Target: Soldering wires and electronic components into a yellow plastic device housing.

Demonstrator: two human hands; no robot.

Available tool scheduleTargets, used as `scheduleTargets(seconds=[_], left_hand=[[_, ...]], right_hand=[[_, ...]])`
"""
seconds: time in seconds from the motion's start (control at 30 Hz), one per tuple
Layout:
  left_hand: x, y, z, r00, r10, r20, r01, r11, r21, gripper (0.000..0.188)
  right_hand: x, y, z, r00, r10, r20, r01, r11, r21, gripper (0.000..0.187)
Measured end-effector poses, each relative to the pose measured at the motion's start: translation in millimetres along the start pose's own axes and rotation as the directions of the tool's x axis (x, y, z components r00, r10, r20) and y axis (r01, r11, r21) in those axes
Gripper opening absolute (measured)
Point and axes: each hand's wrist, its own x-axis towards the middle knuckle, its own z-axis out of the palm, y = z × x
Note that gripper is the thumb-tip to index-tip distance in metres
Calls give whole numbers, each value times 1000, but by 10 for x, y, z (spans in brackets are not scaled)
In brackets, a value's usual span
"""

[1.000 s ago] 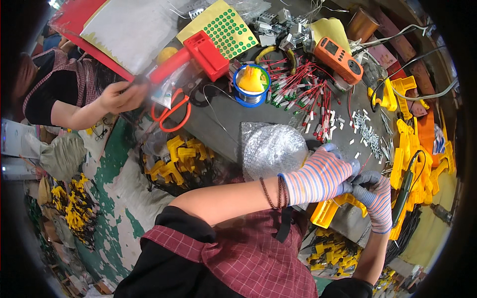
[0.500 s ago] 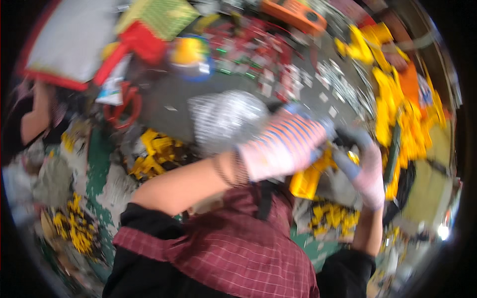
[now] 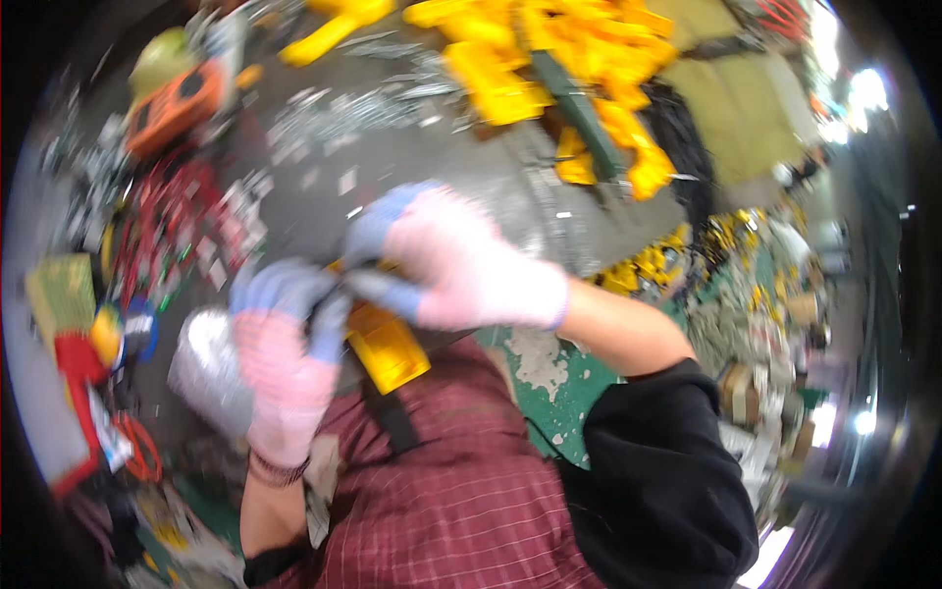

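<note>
Yellow piece (image 3: pixel 388 351): right of the bubble-wrap bundle (image 3: pixel 206 368), between the hands.
Left hand (image 3: pixel 287 344): just right of the bundle, fingers curled by the piece's upper end; blurred, cannot tell its grip.
Right hand (image 3: pixel 446 257): farther right of the bundle, fingers bent toward that end; grip equally unclear.
Handwork: apparently two-handed fingerwork; next move likely calls for steadying the piece.

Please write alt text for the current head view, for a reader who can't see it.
A person's gloved left hand and right hand meet at one end of a yellow part by a dark worktable; blur hides the exact grip. Red wires and an orange device lie at left, more yellow pieces at the top.
</note>
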Motion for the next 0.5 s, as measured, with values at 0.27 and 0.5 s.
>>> scheduleTargets(seconds=[0.27, 0.5], left_hand=[[-97, 0, -29, 982, -103, 161, 107, 994, -16, 15], [-321, -8, -348, 969, -44, 243, -24, 962, 271, 78]], right_hand=[[-201, 104, 270, 977, 74, -201, -63, 996, 60, 21], [-956, 887, -1014, 752, 302, -586, -421, 904, -74, 18]])
